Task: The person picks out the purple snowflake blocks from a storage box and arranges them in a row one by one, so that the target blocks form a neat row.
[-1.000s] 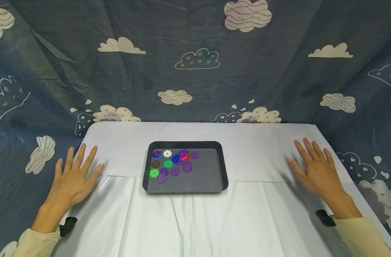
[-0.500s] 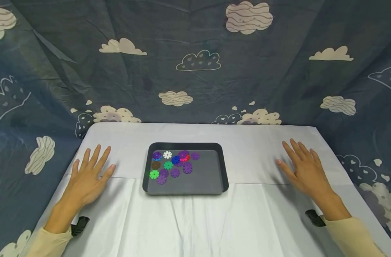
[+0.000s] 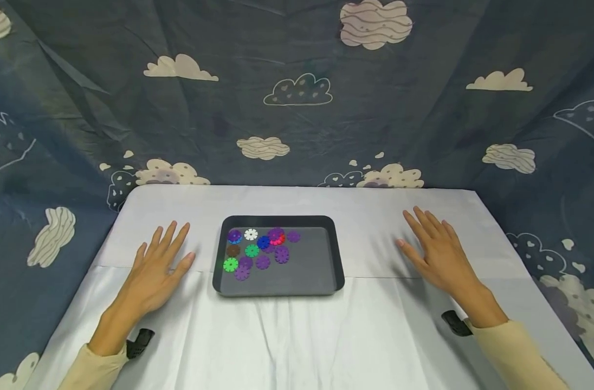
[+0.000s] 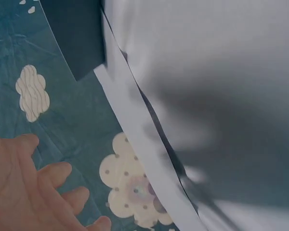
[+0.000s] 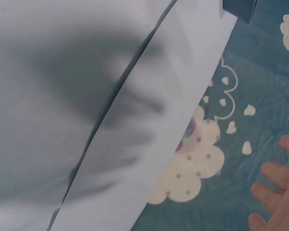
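Dark cloud-print cloth [image 3: 297, 124] behind, white-covered table [image 3: 297, 336] below. From my remote post, left to right: left hand [image 3: 155, 276], palm down, fingers spread wide, holding nothing. Then the notched discs [image 3: 282, 254], in the left part of the dark tray [image 3: 338, 254]; I judge them light, stiff, perhaps slippery, best pinched by the edges. Flat, mostly purple, also blue, green, white, brown, red; some overlap. Right hand [image 3: 438, 260]: fingers extended, slightly apart, grasping nothing.
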